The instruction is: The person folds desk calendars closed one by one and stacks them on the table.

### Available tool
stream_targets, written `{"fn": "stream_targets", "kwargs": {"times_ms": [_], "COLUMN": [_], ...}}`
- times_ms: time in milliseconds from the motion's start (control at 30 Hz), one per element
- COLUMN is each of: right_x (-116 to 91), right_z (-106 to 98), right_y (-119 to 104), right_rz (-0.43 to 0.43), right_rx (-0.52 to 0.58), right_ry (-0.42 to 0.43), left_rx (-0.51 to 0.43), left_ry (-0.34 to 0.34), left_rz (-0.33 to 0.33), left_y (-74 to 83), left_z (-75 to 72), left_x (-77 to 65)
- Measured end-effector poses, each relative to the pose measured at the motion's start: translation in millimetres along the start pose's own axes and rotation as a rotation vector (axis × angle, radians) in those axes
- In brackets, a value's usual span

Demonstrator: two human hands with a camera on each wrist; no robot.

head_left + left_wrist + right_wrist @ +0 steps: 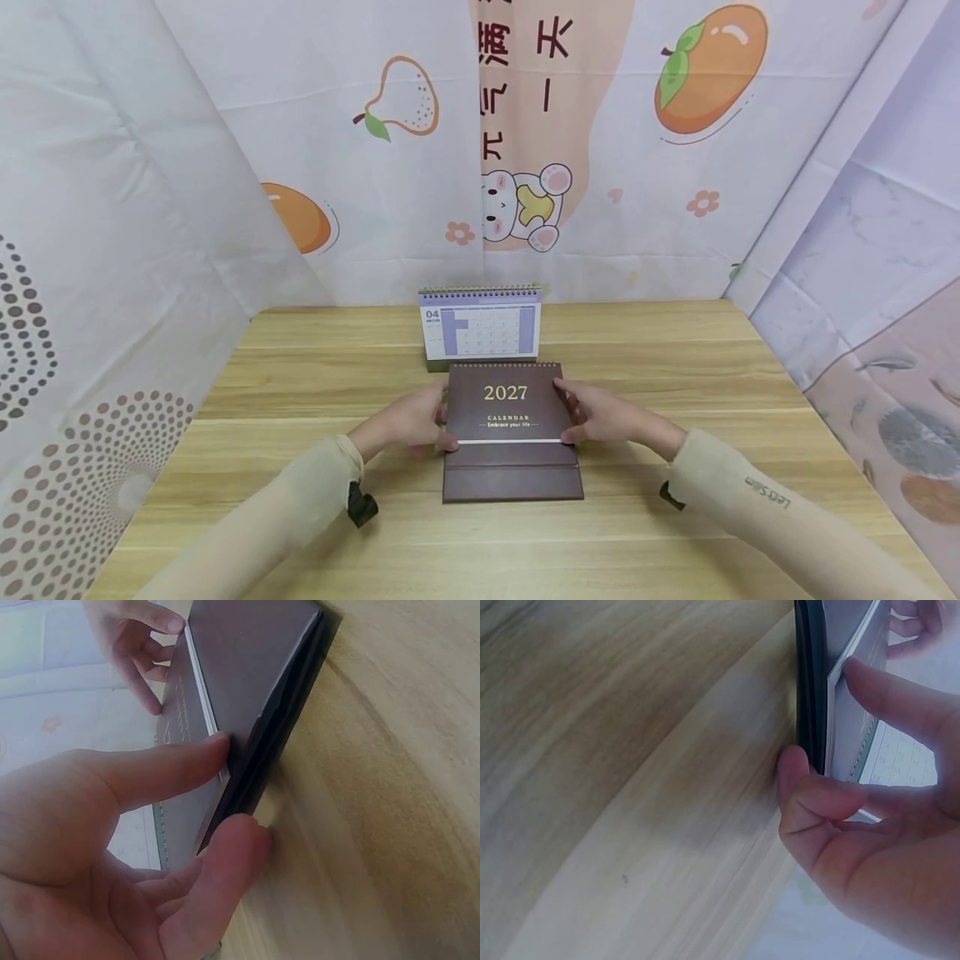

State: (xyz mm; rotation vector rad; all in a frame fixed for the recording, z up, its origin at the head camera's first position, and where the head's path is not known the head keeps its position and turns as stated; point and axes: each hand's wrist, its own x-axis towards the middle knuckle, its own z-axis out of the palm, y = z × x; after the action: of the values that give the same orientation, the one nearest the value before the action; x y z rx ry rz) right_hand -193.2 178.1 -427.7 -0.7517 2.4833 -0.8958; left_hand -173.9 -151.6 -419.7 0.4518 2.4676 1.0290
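A dark brown desk calendar, marked 2027 in gold, lies folded low on the table, its spiral binding on the far side. My left hand holds its left edge, and my right hand holds its right edge. In the left wrist view the left thumb presses on the cover by the white page edge, the fingers curled at the side. The right thumb lies on the cover in the right wrist view, with curled fingers beside the dark base. Just behind stands a purple-and-white calendar showing 04.
The wooden table extends to both sides and toward me. A white cloth with fruit prints hangs along its back edge. More cloth hangs at the right side, and a dotted cloth at the left.
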Motion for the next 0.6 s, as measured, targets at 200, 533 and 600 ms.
{"fn": "stream_targets", "kwargs": {"times_ms": [200,533,600], "right_x": [0.9,0.5,0.2], "right_z": [0.2,-1.4,-2.5], "right_y": [-1.9,-4.2,-4.8], "right_rz": [-0.027,-0.042,-0.053], "right_rx": [-0.046,-0.103,-0.131], "right_ry": [0.004,0.015,0.033], "left_rx": [0.035,0.054,0.075], "left_ry": [0.009,0.005,0.000], "left_rz": [-0.022,-0.053,-0.054], "left_y": [1.6,3.6,2.6], "left_z": [-0.7,-1.4,-2.5], "left_x": [0.1,-0.2,-0.3]}}
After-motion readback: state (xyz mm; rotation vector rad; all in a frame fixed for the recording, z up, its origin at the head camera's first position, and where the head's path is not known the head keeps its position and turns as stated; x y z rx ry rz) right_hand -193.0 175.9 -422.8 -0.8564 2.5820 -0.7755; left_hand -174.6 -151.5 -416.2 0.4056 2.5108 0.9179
